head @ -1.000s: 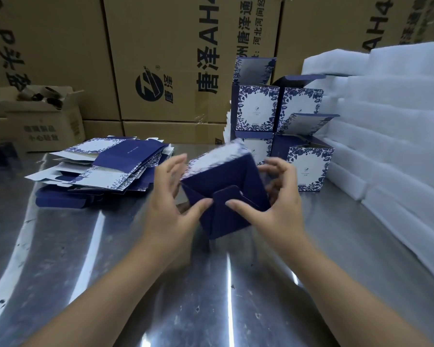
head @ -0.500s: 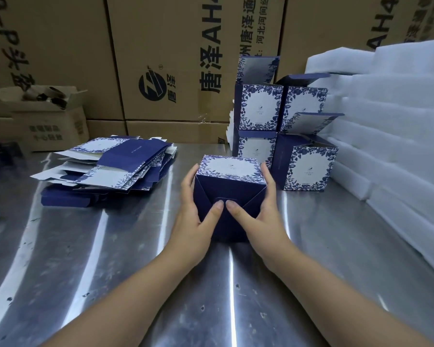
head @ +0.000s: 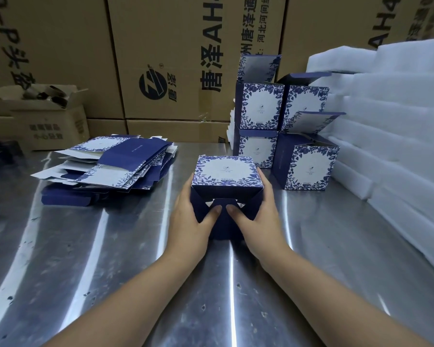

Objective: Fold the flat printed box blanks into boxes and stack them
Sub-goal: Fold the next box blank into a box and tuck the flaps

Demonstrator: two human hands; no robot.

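Note:
A blue-and-white floral printed box (head: 226,172) lies on its side on the steel table (head: 110,271), its navy flap end facing me. My left hand (head: 191,221) grips its left side and my right hand (head: 258,221) its right side. Both thumbs press the navy flaps together at the middle. A loose pile of flat box blanks (head: 115,166) lies to the left. Behind and to the right stand several folded boxes (head: 306,166), stacked two high with lids up.
White foam slabs (head: 391,136) are piled along the right side. Large brown cartons (head: 176,58) form a wall at the back, and a small open carton (head: 45,121) sits at the back left.
The box came down from tilted in the air to lying on the table. My thumbs have closed its flaps flat against the end.

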